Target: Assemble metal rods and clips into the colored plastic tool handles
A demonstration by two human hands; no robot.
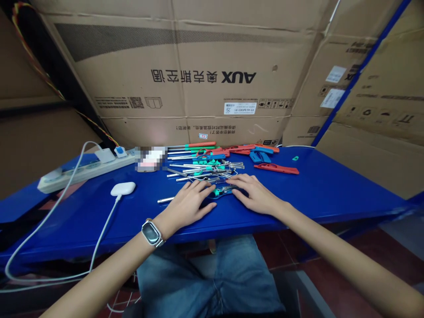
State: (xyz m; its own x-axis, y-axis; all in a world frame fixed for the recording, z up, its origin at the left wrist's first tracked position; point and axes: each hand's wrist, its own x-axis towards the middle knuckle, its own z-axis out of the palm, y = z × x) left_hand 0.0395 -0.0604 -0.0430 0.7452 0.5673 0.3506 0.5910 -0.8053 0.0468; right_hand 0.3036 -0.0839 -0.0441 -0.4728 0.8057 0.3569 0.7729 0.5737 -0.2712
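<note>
A long-reach lighter [217, 193] lies near the table's front edge, its blue handle half exposing the green trigger and inner parts. Its metal tube [164, 200] sticks out to the left from under my left hand [189, 202]. That hand rests over the lighter with fingers stretched and thumb apart. At the handle's other end, my right hand [256, 194] has fingers and thumb closed around the handle, partly hiding it. Just beyond my hands lie several metal lighter tubes [185, 177] with green parts and thin wires.
Several lighters with red handles [202, 144] lie farther back. Beside them are a red handle shell [276, 168], blue shells [260, 157] and a green piece [295, 158]. A power strip [89, 170], white earphone case [123, 189] and white cable [105, 229] occupy the left. Cardboard [198, 48] walls the back.
</note>
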